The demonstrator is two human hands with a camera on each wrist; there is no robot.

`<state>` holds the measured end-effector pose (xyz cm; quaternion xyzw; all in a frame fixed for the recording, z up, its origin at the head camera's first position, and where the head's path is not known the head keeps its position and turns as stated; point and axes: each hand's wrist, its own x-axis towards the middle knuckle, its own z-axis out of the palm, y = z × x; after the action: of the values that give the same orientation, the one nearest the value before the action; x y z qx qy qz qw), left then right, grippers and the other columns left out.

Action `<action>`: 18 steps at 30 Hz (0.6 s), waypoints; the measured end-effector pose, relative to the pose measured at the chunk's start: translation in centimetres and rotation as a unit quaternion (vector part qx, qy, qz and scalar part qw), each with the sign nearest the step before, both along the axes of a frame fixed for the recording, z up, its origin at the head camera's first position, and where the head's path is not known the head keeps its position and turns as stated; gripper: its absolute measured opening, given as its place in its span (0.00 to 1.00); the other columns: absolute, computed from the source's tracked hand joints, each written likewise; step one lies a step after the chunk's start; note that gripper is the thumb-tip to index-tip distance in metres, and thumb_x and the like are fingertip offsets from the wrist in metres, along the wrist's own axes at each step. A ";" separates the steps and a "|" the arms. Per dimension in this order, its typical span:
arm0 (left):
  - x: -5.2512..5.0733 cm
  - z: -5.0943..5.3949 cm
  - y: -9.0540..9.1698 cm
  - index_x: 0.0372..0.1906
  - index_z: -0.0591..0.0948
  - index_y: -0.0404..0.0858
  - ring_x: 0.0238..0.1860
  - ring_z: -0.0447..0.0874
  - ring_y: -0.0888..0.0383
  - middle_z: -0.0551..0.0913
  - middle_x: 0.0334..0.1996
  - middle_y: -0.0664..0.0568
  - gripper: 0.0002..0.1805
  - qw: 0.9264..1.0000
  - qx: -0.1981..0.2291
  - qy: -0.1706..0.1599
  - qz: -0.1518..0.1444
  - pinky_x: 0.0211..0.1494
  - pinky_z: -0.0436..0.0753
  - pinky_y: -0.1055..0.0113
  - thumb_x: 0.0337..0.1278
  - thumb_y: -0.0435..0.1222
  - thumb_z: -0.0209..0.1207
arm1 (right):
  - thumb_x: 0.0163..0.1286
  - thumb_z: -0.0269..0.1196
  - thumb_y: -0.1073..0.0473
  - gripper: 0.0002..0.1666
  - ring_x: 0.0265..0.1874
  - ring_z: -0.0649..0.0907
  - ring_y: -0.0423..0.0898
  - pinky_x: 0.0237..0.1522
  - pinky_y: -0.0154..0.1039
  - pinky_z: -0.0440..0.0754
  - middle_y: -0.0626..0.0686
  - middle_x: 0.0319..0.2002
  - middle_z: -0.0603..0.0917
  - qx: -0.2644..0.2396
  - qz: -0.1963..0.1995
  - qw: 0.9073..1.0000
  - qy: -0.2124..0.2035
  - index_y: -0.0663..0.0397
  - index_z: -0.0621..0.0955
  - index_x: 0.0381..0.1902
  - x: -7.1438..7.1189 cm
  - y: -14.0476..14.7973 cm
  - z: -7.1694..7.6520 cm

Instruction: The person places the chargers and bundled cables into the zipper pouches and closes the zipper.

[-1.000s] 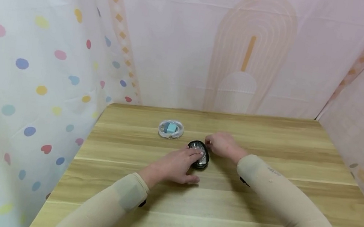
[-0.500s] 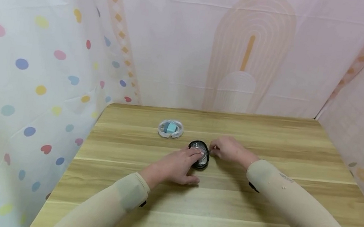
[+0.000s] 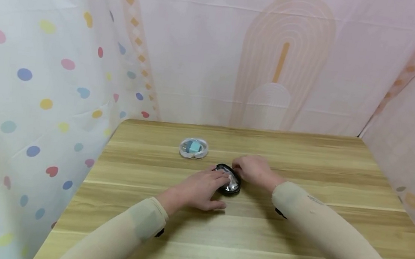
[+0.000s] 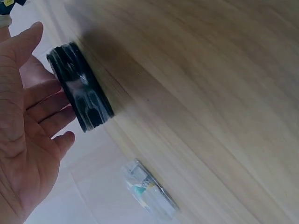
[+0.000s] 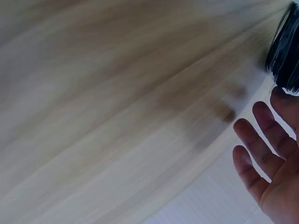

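A small oval black zippered case (image 3: 233,188) with a clear window lies on the table. My left hand (image 3: 200,189) rests on it with extended fingers, thumb spread onto the wood. In the left wrist view the case (image 4: 84,93) stands edge-on, its ridged rim showing, against the fingers of that hand (image 4: 32,121). At the case's far right edge, my right hand (image 3: 254,170) pinches the rim with finger and thumb. The right wrist view has an index fingertip of this hand (image 5: 275,163) touching the case (image 5: 286,56); the thumb is hidden there.
Behind and left of the case sits a clear round container (image 3: 181,151) holding a light-blue block-shaped item (image 3: 195,147). The wood-grain table (image 3: 256,239) ends at a patterned curtain (image 3: 200,59) behind and a dotted curtain (image 3: 48,127) at left.
The right hand moved slightly right along the case's edge, then back left to it. The case has turned a little, its near end swinging right. My left hand has stayed on top.
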<state>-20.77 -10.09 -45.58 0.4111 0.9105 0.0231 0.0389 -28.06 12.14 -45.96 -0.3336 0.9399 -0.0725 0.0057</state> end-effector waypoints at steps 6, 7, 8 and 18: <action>0.2 -0.1 -0.1 0.77 0.73 0.36 0.78 0.73 0.47 0.75 0.76 0.43 0.44 1.000 0.007 0.003 0.000 0.87 0.65 0.51 0.68 0.60 0.65 | 0.75 0.68 0.62 0.03 0.43 0.89 0.51 0.50 0.50 0.90 0.52 0.43 0.90 -0.019 0.020 1.000 0.005 0.50 0.89 0.41 -0.3 -0.5 0.2; 0.3 -0.1 -0.1 0.77 0.73 0.36 0.78 0.72 0.47 0.75 0.76 0.43 0.44 1.000 0.006 0.001 0.002 0.87 0.65 0.51 0.68 0.60 0.65 | 0.75 0.68 0.62 0.03 0.44 0.89 0.51 0.52 0.51 0.89 0.52 0.43 0.90 -0.023 0.023 0.999 0.004 0.51 0.89 0.41 -0.3 -0.5 0.2; 0.3 0.0 -0.1 0.77 0.73 0.35 0.78 0.72 0.46 0.75 0.76 0.43 0.44 1.000 0.006 0.000 0.004 0.86 0.66 0.51 0.68 0.60 0.65 | 0.74 0.68 0.63 0.03 0.44 0.89 0.51 0.53 0.52 0.89 0.53 0.43 0.90 -0.027 0.026 0.999 0.003 0.51 0.89 0.41 -0.4 -0.5 0.2; 0.5 0.3 0.1 0.76 0.74 0.35 0.77 0.73 0.46 0.75 0.76 0.43 0.43 1.000 0.001 -0.016 0.012 0.86 0.67 0.47 0.68 0.61 0.65 | 0.75 0.68 0.62 0.05 0.61 0.84 0.58 0.68 0.67 0.77 0.53 0.56 0.88 -0.027 0.027 0.999 0.008 0.45 0.88 0.39 -0.8 0.1 0.0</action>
<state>-20.24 -9.96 -45.31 0.3998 0.9146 0.0307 0.0526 -28.84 12.24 -45.99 -0.3593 0.9283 -0.0951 -0.0087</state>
